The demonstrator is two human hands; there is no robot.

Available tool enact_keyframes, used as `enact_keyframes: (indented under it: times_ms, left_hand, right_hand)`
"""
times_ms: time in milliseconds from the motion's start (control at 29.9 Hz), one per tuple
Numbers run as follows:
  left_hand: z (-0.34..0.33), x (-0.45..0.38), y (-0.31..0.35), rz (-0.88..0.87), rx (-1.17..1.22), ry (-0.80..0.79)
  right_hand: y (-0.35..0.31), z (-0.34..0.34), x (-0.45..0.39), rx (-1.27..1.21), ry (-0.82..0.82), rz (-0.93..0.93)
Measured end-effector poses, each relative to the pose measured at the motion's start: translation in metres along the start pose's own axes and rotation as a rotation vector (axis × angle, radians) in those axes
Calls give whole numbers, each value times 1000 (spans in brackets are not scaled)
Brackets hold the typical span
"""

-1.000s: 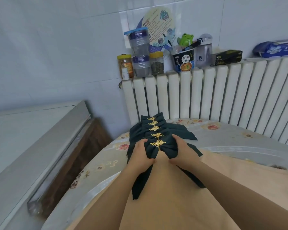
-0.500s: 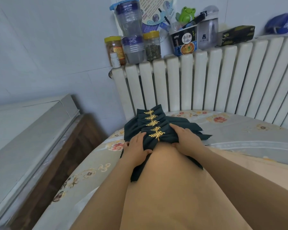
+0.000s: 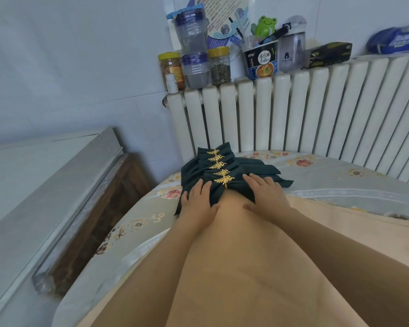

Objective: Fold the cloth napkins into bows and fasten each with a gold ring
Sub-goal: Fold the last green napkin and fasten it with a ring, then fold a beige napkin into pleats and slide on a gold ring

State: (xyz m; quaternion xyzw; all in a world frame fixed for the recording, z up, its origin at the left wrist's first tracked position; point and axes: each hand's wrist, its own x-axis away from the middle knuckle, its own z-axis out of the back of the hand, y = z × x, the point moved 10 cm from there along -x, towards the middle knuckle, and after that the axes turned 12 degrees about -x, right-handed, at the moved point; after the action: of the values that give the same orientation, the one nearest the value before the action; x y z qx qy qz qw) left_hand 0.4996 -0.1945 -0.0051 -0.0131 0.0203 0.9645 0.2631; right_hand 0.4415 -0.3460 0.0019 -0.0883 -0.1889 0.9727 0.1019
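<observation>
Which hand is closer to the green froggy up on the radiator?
The right hand. It lies lower and a bit right of the green frog; the left hand lies lower and farther off to the left.

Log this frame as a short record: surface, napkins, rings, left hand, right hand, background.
surface: table with floral cloth
napkins: dark green bows, overlapping in a row toward the radiator
rings: five gold leaf rings visible, one per bow
left hand: fingers flat on nearest bow's left wing
right hand: fingers flat on its right wing
background: jars on the radiator
</observation>
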Motion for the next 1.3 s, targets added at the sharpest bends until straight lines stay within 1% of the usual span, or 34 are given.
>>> enact_keyframes:
  times_ms: [234,468,601,735,835,1036,1169,1236,1303]
  left_hand:
    - [13,84,36,-88,29,-26]
    - [17,173,66,-122,81,-90]
    - [13,212,80,-118,105,-122]
    - [2,261,107,-135,117,-158]
    - [-7,290,136,-196,125,-201]
    - [-10,310,164,-245,99,-208]
    - [-4,317,181,-267,99,-198]
    - [-2,319,189,-279,95,-195]
    - [-2,319,197,-293,86,-198]
  right_hand:
    - [-28,20,84,0,-14,57]
    - [-13,20,191,7,-171,-22]
    - [-10,30,235,36,-196,-37]
    - [-16,48,274,29,-130,-21]
    - [-11,52,298,13,-80,-32]
    - [7,50,335,64,-76,-70]
    - [17,57,352,81,-43,-79]
    - [32,61,356,80,-19,-122]
    - [54,71,360,80,20,-205]
